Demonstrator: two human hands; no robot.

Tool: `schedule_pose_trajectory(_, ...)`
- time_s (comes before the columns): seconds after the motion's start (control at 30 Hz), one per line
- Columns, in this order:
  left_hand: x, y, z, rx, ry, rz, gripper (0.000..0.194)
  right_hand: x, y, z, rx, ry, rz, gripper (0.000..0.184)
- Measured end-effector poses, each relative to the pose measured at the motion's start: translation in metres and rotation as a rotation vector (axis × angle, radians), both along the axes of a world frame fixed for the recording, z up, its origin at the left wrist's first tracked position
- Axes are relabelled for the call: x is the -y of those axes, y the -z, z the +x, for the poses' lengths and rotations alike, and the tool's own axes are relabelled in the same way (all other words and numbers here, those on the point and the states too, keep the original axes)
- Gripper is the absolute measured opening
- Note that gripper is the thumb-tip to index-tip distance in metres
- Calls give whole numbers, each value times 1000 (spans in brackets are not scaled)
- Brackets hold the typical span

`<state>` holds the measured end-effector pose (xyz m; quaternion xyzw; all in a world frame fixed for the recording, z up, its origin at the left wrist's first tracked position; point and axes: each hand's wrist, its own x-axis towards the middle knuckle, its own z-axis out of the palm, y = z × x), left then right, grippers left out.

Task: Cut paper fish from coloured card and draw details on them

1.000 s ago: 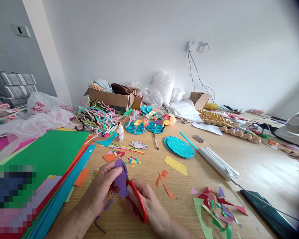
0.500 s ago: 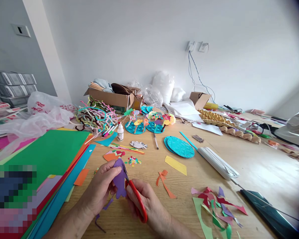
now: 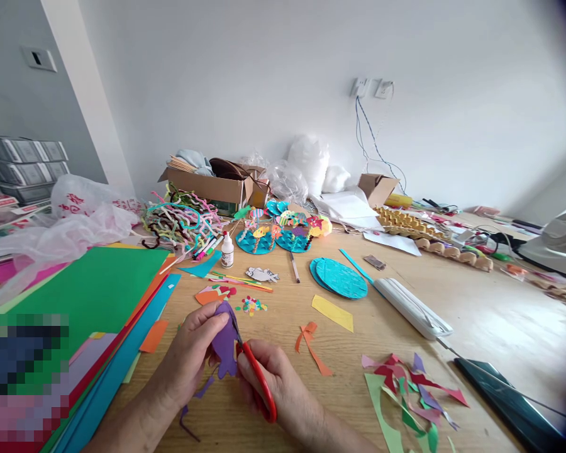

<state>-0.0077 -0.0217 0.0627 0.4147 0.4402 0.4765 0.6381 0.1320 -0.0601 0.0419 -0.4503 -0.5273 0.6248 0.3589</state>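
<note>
My left hand [image 3: 195, 346] pinches a piece of purple paper [image 3: 224, 346] between thumb and fingers, near the front of the table. My right hand [image 3: 276, 377] grips red-handled scissors [image 3: 260, 377], whose blades lie along the right edge of the paper. The paper has a curved outline with a notched lower end. Under my left hand, thin purple scraps [image 3: 204, 387] lie on the wood. Just beyond the hands sit a heap of small coloured paper dots [image 3: 253, 305] and orange and red paper pieces [image 3: 212, 294].
Stacked coloured sheets [image 3: 89, 283] cover the left side. A glue bottle [image 3: 227, 251], a paper fish [image 3: 262, 274] and blue discs [image 3: 342, 278] lie farther back. Cut scraps [image 3: 405, 390], a white power strip [image 3: 412, 308] and a dark phone-like slab [image 3: 504, 402] are at right.
The paper and scissors have shifted very slightly left, and the paper has turned a little. Both hands keep their hold; the rest of the table looks the same.
</note>
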Motion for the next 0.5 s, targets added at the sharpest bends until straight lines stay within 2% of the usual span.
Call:
schedule_pose_trajectory(0.2,3,-2,1,20,45,-24,28,0,-1,1,12,17,-1,42)
schedule_pose_trajectory(0.5,1,0,-2,53,15,-48,25,2,-1,1,-5,10,38,49)
